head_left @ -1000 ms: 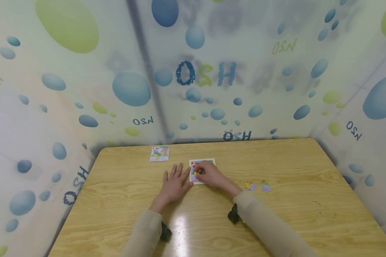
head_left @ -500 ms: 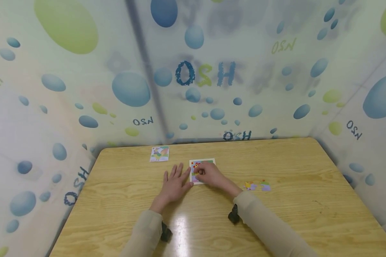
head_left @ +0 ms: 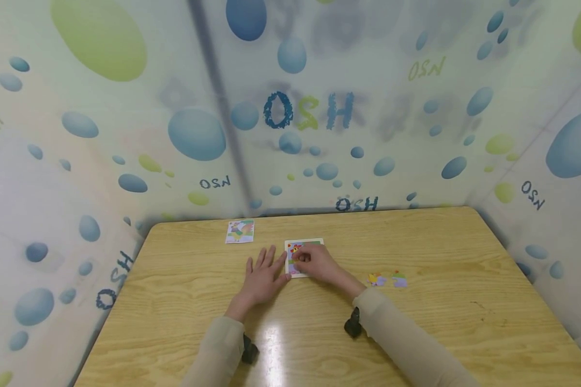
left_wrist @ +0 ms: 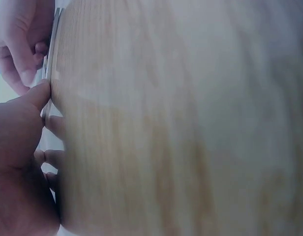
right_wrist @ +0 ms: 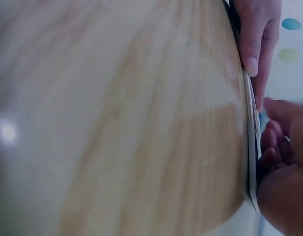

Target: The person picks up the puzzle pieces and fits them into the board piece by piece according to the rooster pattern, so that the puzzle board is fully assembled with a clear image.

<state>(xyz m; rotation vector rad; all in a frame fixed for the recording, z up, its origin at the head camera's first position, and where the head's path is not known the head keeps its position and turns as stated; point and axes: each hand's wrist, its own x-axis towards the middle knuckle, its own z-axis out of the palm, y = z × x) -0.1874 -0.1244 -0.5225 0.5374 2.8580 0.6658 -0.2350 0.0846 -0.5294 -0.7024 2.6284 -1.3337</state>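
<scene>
A small jigsaw puzzle board (head_left: 322, 242) with a pale border and a colourful picture lies flat on the table. My left hand (head_left: 261, 282) is spread on the wood, its index finger and thumb touching the board's left edge. Over the board is my right hand (head_left: 317, 263), its fingers curled and its thumb and fingertips drawn together down at the picture. It covers much of the right part of the picture, and I cannot tell whether a piece is between its fingertips. Both wrist views show the left thumb (right_wrist: 251, 66) at the board's edge, facing the right hand (left_wrist: 16, 39).
Two loose puzzle pieces, one yellow and lilac (head_left: 376, 279) and one green and lilac (head_left: 399, 280), lie right of the board. A square picture card (head_left: 240, 231) lies at the back left. A patterned curtain (head_left: 290, 177) stands behind the wooden table (head_left: 440, 242).
The right fingertips shift very slightly over the puzzle picture. The left hand, the loose pieces and the card stay where they were.
</scene>
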